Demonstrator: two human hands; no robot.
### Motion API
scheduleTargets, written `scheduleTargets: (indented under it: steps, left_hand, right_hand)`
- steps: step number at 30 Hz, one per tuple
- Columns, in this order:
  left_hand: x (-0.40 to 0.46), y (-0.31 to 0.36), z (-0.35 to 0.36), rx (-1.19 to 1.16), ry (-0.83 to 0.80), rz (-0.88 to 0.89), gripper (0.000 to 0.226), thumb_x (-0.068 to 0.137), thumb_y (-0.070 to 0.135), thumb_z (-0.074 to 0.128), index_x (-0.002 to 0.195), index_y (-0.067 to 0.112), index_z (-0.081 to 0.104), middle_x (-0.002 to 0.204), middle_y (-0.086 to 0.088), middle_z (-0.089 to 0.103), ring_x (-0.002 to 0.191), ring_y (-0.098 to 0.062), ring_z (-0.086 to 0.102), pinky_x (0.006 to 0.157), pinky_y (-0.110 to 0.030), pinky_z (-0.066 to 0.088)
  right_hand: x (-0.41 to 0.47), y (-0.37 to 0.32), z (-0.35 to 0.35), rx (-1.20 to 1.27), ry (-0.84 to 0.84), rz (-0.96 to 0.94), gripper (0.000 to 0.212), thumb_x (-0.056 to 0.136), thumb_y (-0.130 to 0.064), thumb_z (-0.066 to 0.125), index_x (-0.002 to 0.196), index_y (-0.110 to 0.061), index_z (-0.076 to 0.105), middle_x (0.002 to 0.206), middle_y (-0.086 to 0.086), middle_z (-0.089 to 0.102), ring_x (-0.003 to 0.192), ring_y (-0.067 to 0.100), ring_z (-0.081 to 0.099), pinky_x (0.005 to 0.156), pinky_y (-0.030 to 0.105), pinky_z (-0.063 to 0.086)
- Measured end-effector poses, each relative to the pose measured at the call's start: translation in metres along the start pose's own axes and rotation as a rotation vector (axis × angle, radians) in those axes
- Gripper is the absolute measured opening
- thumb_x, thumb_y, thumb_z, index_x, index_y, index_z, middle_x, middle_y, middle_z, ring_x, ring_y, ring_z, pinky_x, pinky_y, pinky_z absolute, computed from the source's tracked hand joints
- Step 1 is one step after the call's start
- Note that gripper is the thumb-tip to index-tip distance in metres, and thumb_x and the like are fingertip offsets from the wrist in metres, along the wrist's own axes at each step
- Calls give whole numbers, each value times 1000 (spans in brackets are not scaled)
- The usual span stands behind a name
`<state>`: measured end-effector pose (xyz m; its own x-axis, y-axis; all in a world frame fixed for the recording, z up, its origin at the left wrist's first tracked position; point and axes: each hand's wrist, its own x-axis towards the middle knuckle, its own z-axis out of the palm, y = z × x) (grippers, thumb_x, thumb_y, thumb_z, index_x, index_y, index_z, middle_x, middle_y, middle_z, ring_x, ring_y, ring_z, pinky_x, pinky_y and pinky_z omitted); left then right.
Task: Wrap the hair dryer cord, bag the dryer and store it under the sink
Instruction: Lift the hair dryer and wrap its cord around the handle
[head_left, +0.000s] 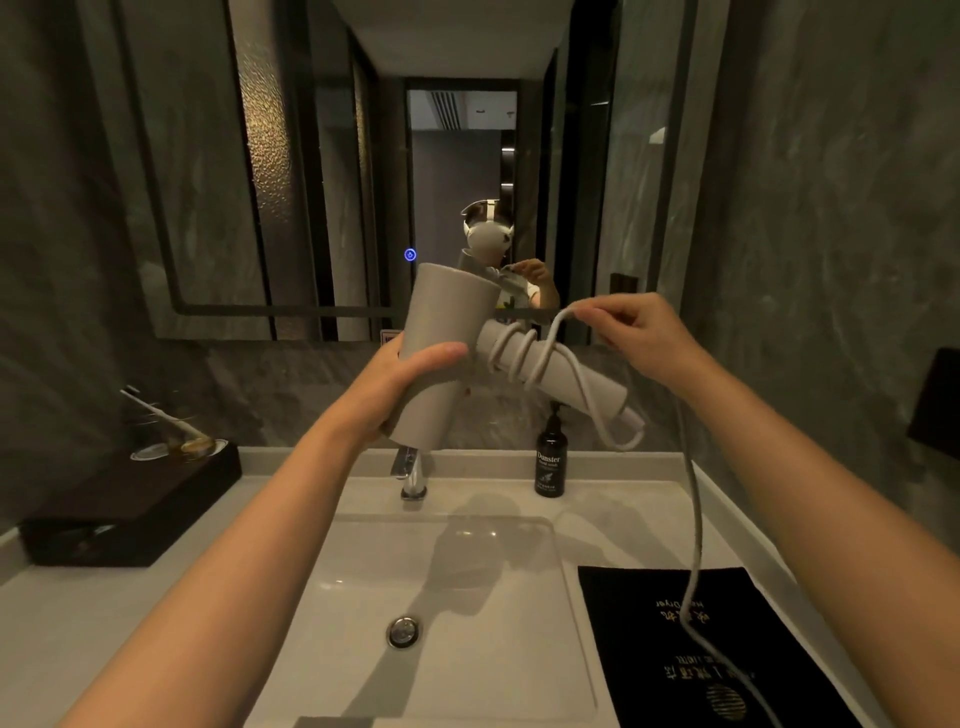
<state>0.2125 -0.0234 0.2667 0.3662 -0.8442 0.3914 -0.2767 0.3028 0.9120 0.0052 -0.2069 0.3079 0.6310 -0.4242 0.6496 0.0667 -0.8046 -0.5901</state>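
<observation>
I hold a beige hair dryer (441, 332) up above the sink. My left hand (405, 384) grips its barrel from the left. The handle (576, 376) sticks out to the right with a few turns of pale cord (519, 356) coiled around it. My right hand (639, 332) pinches a loop of that cord just above the handle. The remaining cord (693, 519) hangs down past the handle's end and trails over a flat black dryer bag (691, 644) with gold lettering, lying on the counter to the right of the basin.
A white basin (457, 582) with a chrome tap (410, 473) lies below. A black soap bottle (550, 462) stands behind the basin. A dark tray (130, 504) holding a toothbrush sits on the left of the counter. A mirror (363, 156) covers the wall ahead.
</observation>
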Motion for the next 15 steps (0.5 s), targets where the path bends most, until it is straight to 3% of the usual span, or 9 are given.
scheduleTargets:
  steps: [4, 7, 10, 15]
  left_hand:
    - [1, -1, 12, -227, 4, -56, 63, 59, 50, 73, 112, 19, 58, 84, -2, 73, 72, -15, 70, 59, -31, 57]
    - [3, -5, 28, -393, -11, -113, 56, 62, 47, 74, 107, 17, 62, 82, -5, 73, 71, -17, 69, 61, -31, 58]
    - [6, -8, 47, -581, 7, -158, 40, 70, 41, 73, 100, 14, 66, 80, -7, 72, 68, -19, 69, 63, -32, 59]
    - [18, -7, 65, -677, 221, -125, 46, 69, 42, 74, 104, 14, 61, 81, -6, 71, 68, -18, 68, 65, -34, 59]
  right_hand:
    - [-10, 13, 9, 327, 22, 116, 17, 85, -31, 60, 80, -34, 76, 77, -10, 70, 67, 3, 63, 55, 14, 50]
    - [-18, 27, 20, 505, 102, 234, 22, 90, -4, 55, 83, -22, 66, 78, -2, 63, 63, 8, 62, 50, 14, 51]
    - [-19, 24, 38, 571, 111, 365, 27, 99, -19, 43, 76, -12, 56, 55, -2, 58, 40, 8, 46, 36, 19, 39]
    - [-36, 5, 48, 456, -149, 354, 34, 99, -40, 36, 113, -22, 62, 55, -1, 53, 37, 9, 39, 35, 21, 32]
